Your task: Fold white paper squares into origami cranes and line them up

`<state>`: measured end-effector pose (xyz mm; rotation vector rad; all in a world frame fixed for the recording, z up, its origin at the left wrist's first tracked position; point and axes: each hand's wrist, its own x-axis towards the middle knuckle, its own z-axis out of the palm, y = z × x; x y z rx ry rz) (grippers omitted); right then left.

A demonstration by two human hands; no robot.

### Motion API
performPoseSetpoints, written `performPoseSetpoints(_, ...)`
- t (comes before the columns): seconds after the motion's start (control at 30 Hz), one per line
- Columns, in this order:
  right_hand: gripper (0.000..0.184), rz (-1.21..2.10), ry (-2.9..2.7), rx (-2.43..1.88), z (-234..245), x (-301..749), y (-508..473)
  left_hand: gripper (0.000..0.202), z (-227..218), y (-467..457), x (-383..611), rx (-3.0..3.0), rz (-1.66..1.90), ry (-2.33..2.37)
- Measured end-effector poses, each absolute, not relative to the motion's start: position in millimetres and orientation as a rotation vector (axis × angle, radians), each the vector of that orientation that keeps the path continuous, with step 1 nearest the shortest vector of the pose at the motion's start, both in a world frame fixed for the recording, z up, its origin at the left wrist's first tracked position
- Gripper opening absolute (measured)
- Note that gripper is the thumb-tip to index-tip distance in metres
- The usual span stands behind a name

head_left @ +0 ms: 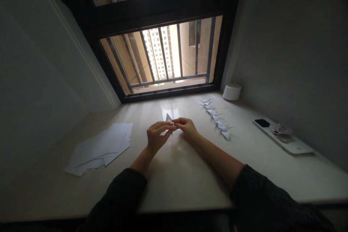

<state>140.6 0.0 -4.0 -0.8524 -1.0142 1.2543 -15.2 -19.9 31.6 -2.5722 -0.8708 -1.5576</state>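
Note:
A small folded piece of white paper is held up between my two hands above the middle of the sill. My left hand pinches it from the left, fingertips and thumb together. From the right, my right hand grips its edge between thumb and fingers. One pointed tip of the paper rises above the fingers, and the fingers hide much of the rest. To the right of my hands, several folded paper cranes stand in a slanting row.
Loose sheets of white paper lie in a pile at the left. At the right, a white phone with a round attachment lies near the wall. A white cup-like object stands in the back right corner, beside the dark-framed window.

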Motion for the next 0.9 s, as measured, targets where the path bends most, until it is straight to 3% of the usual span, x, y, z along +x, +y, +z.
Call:
performPoseSetpoints(0.07,0.023,1.224,-0.997,-0.867,-2.8,141.2,-0.2,0.011,32.4,-20.6,-15.4,-2.597,-1.561,-0.92)
performPoseSetpoints(0.17,0.022,1.176,-0.975,-0.886,-1.2,142.5,0.6,0.039,31.1,-17.1,-16.2,-2.621,-1.62,-1.107)
performPoseSetpoints(0.3,0.023,1.143,-1.011,-0.869,-1.2,143.6,1.4,0.071,20.3,-4.0,-16.2,-2.691,-1.991,-1.552)
performPoseSetpoints(0.5,0.022,1.11,-1.138,-0.827,-3.7,143.9,0.5,0.05,10.0,3.2,-14.1,-2.837,-2.453,-2.183)
performPoseSetpoints(0.67,0.019,0.978,-1.288,-0.838,-4.1,145.8,0.7,0.047,15.3,-1.6,-10.6,-2.702,-2.634,-2.248)
performPoseSetpoints(0.9,0.021,1.038,-1.367,-0.875,-5.9,147.1,1.0,0.044,14.8,-1.2,-10.6,-2.705,-2.666,-2.176)
